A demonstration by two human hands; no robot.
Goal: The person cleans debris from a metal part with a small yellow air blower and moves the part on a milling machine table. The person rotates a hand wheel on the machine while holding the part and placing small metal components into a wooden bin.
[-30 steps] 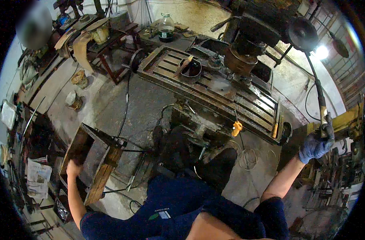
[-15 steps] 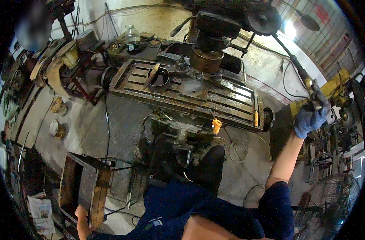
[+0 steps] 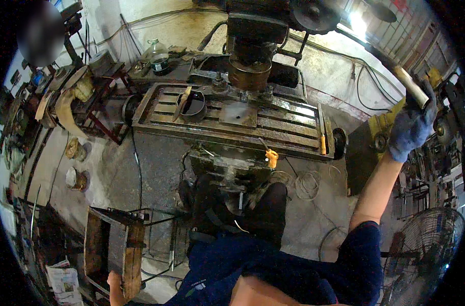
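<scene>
My right hand [image 3: 412, 130], in a blue-grey glove, is raised at the right against the end of a long machine lever [image 3: 412, 85] with a pale sleeve. Its fingers stretch up beside the sleeve's tip and do not wrap over it. At the lower left my bare left hand [image 3: 114, 280] is closed on the near edge of a wooden box [image 3: 133, 265]; part of its fingers is hidden. In front of me stands a milling machine, its spindle head [image 3: 250, 71] above the slotted table [image 3: 288, 135]. A square plate [image 3: 237, 115] with a small hole lies under the spindle.
A dark pot [image 3: 194, 107] with a brush [image 3: 182, 104] sits on the table's left. A yellow-handled tool [image 3: 271, 158] hangs at its front edge. A large bottle [image 3: 158, 58] stands behind. Cans [image 3: 76, 178] and cables [image 3: 308, 184] lie on the floor. A fan [image 3: 426, 250] is at right.
The lever has swung up and outward to the right, and my right hand has moved with it, its fingers no longer wrapped over the sleeve. My left hand stays at the box. The view has shifted slightly.
</scene>
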